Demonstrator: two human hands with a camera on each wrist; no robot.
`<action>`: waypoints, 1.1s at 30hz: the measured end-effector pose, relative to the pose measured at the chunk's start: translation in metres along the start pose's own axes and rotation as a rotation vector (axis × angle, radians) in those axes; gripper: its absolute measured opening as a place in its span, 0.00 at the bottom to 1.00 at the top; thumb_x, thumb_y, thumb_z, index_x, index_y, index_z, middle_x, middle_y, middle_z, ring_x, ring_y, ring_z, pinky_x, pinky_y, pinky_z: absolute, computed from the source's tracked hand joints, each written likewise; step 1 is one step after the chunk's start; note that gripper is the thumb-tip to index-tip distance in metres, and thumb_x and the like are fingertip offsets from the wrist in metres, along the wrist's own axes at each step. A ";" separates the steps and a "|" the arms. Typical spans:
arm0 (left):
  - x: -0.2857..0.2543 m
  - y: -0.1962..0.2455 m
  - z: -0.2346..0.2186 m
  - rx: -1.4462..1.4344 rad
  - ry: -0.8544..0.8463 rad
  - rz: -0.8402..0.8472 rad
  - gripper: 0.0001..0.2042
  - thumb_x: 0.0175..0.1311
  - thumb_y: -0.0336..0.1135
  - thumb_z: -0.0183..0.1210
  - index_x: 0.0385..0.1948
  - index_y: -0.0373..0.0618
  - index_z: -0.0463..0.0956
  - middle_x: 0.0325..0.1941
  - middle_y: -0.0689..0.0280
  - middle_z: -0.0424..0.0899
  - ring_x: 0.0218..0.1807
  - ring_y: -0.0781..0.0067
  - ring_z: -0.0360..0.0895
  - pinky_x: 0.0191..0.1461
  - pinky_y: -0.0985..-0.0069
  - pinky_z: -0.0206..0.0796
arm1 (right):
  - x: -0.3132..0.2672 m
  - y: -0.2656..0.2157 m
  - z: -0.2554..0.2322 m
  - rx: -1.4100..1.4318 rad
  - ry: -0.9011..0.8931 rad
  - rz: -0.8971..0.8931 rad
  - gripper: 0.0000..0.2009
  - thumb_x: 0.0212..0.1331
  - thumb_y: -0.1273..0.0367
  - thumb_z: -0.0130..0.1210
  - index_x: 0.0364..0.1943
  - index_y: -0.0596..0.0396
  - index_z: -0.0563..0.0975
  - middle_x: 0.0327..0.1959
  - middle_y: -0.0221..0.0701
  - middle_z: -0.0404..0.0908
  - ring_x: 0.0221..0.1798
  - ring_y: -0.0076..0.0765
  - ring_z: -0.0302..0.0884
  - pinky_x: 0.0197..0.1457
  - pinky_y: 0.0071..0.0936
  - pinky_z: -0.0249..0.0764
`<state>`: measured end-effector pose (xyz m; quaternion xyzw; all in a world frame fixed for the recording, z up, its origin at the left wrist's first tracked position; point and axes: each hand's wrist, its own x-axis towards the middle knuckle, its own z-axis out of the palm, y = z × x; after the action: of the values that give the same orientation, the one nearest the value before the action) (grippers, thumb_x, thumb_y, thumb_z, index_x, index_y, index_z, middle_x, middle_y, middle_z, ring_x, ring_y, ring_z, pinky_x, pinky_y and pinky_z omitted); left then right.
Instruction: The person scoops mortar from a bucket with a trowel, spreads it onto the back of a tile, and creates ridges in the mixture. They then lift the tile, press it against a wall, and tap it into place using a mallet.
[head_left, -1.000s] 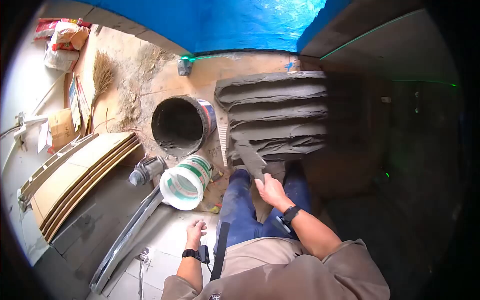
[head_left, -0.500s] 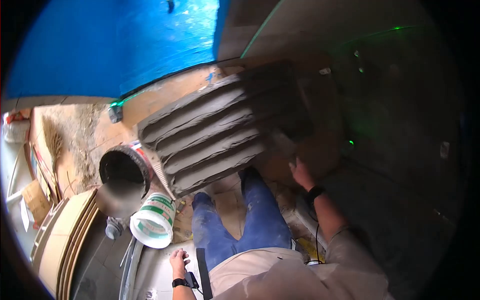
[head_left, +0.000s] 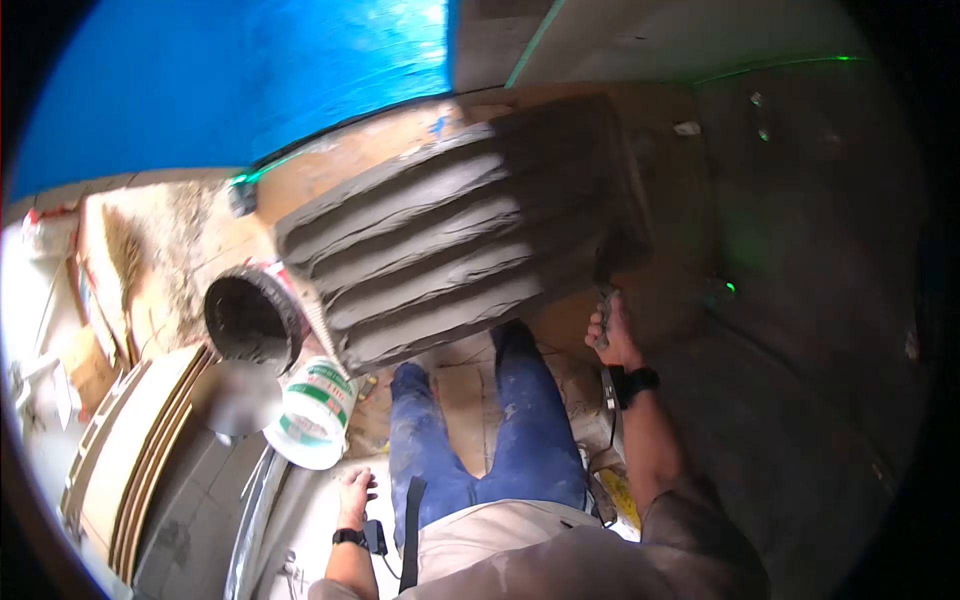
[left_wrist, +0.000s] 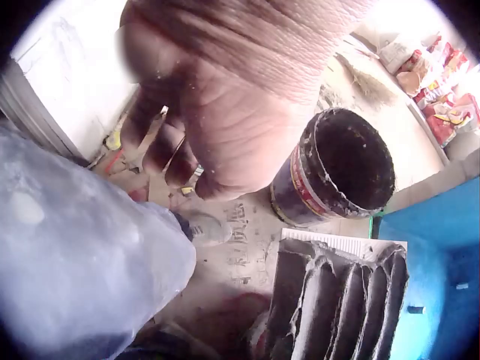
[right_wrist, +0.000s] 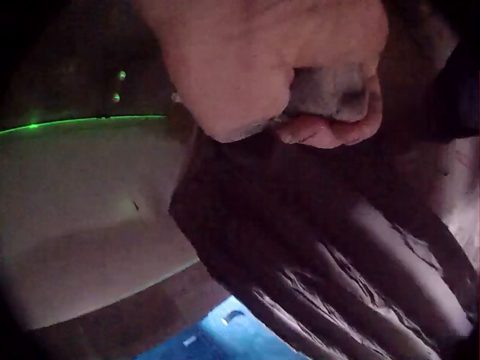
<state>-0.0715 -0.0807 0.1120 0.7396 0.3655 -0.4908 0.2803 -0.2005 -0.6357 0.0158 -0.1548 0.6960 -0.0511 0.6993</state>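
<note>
My right hand grips the handle of a trowel at the near right corner of a slab of grey mortar. In the right wrist view the curled fingers wrap the grey handle, and the blade is hidden in shadow. The mortar lies in long parallel ridges; its right part is dark with shade. My left hand hangs beside my left thigh with loosely curled fingers and holds nothing. In the left wrist view its palm shows bare above the floor.
Left of the mortar lie a mortar-crusted bucket and a white-and-green bucket. Curved boards and a metal profile lie farther left. A blue wall stands ahead, a dark wall to the right with green laser lines.
The head view has turned to the right. My right hand has carried the trowel from the mortar's near left edge to its near right corner. My left hand stays low at my side.
</note>
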 end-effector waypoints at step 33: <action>0.020 -0.175 -0.035 -0.729 0.011 -0.186 0.10 0.61 0.35 0.58 0.42 0.43 0.77 0.32 0.67 0.80 0.31 0.76 0.76 0.29 0.79 0.69 | -0.119 0.246 0.201 -1.593 -0.353 -0.136 0.23 0.69 0.52 0.41 0.28 0.60 0.66 0.13 0.36 0.69 0.11 0.33 0.68 0.15 0.34 0.64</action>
<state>-0.1917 0.0524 0.0965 0.5574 0.5831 -0.3478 0.4777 -0.0406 -0.3390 0.0554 -0.6527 0.3926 0.4416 0.4743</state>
